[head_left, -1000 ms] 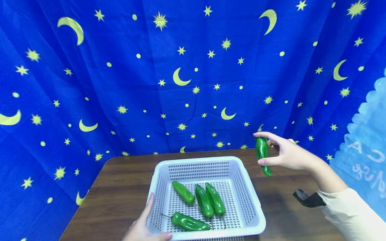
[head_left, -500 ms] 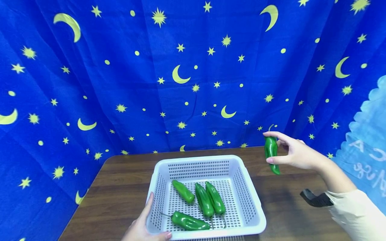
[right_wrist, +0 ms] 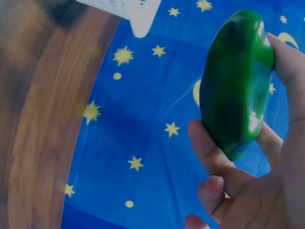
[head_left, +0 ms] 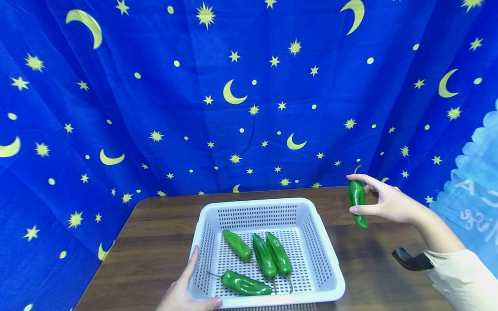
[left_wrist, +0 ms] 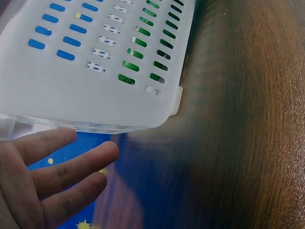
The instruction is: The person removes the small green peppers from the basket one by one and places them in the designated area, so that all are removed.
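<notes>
A long green pepper (head_left: pixel 356 196) is pinched upright in my right hand (head_left: pixel 383 201), between the thumb low on it and the fingertips near its stem end. It hangs over the table to the right of the white plastic basket (head_left: pixel 330 259). In the right wrist view the pepper (right_wrist: pixel 236 86) stands out in front of the palm. My left hand (head_left: pixel 184 287) rests at the basket's front left corner, thumb on the front rim and index finger along the left side. In the left wrist view its fingers (left_wrist: pixel 71 167) are straight and spread beside the basket. Several green peppers (head_left: pixel 246 284) lie inside.
The dark brown wooden table (head_left: pixel 151 246) carries the basket. Behind it hangs a blue curtain (head_left: pixel 175 108) with yellow moons and stars. A light blue scalloped cloth (head_left: pixel 474 194) is at the right. A black curved piece (head_left: pixel 412 260) sits at the right sleeve.
My right hand has moved to the right with the pepper, farther from the basket. The left hand and the peppers in the basket have stayed in place.
</notes>
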`<act>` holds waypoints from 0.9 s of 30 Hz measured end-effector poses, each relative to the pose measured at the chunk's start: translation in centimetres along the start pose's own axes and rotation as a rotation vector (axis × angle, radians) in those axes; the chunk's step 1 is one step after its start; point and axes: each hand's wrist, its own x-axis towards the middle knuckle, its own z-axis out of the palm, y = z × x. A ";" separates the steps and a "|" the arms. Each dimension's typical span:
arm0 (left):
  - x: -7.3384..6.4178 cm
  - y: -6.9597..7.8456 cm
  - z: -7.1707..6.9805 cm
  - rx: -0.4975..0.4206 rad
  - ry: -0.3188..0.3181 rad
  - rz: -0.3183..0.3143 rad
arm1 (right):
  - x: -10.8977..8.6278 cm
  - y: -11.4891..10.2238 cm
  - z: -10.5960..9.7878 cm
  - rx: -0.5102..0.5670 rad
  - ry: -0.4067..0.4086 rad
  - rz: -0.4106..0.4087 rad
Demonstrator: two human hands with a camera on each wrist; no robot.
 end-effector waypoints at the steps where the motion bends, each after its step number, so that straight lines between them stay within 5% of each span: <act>1: 0.0 0.0 0.0 0.002 0.003 0.007 | 0.0 0.2 0.1 0.000 0.000 0.003; 14: -0.1 0.3 -0.1 -0.024 -0.021 -0.043 | -0.8 2.5 1.6 -0.003 -0.012 0.034; 27: 0.0 0.2 0.0 0.098 0.030 0.004 | -1.3 4.7 4.1 -0.021 -0.055 0.080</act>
